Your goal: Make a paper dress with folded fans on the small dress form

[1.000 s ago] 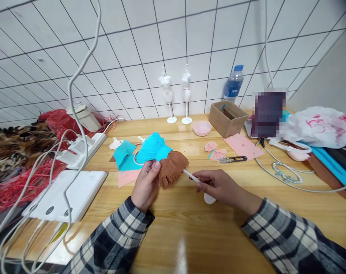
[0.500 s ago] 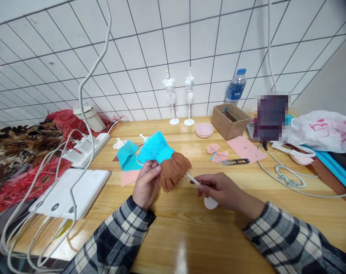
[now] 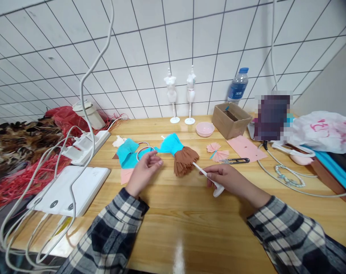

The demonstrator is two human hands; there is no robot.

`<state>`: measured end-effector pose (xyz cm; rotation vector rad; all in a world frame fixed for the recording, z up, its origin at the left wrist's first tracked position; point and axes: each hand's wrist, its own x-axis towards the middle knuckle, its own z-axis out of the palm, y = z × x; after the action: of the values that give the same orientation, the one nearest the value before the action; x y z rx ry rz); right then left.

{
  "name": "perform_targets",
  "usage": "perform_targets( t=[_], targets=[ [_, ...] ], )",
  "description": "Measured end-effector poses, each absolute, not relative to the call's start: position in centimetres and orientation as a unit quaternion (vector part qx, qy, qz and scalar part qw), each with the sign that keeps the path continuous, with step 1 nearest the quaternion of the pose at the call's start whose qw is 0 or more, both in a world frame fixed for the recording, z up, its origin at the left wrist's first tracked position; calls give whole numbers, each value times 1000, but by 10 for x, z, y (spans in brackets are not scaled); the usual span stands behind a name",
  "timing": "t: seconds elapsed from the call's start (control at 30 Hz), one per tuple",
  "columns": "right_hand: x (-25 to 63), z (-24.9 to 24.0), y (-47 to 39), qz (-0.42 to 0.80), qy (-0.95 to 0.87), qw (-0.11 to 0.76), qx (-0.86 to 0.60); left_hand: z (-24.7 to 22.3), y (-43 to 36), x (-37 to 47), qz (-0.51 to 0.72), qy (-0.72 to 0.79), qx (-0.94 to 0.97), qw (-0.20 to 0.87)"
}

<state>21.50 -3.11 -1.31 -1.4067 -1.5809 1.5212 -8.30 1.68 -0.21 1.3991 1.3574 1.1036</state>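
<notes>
Single head-worn view, no second one to overlap with. Looks forward and down from above the wooden desk, close in. Plaid sleeves enter from the bottom edge; left hand and right hand sit mid-frame. Tiled wall fills the top.

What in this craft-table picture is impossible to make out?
- Head view: pixelated object, deliberately blurred.
- Cardboard box: contents hidden by its walls.
- Water bottle label: too small to read.
- Right hand covers the middle of the white stand.
- Left hand: whether touching fabric is unclear.

teal-and-brown paper dress, on white stand
</notes>
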Motion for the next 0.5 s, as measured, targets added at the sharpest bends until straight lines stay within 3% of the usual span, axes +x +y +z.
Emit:
perform_targets(
  t=[0.1, 0.17, 0.27, 0.37, 0.43, 0.5],
  targets=[
    [219, -13, -30, 529, -604, 240, -545, 2, 33, -113, 377, 597, 687, 173],
    [219, -11, -31, 481, -639, 223, -557, 4, 33, -116, 335, 534, 769, 104],
    [218, -9, -34, 508, -637, 206, -542, 5, 18, -94, 237, 357, 894, 132],
    [217, -7, -36, 597, -613, 174, -488, 3, 2, -64, 244, 330, 902, 137],
    [218, -4, -37, 550, -654, 147, -498, -1, -4, -52, 259, 338, 895, 136],
    [221, -1, -37, 408, -709, 147, -556, -5, -5, -48, 278, 355, 882, 140]
  ],
)
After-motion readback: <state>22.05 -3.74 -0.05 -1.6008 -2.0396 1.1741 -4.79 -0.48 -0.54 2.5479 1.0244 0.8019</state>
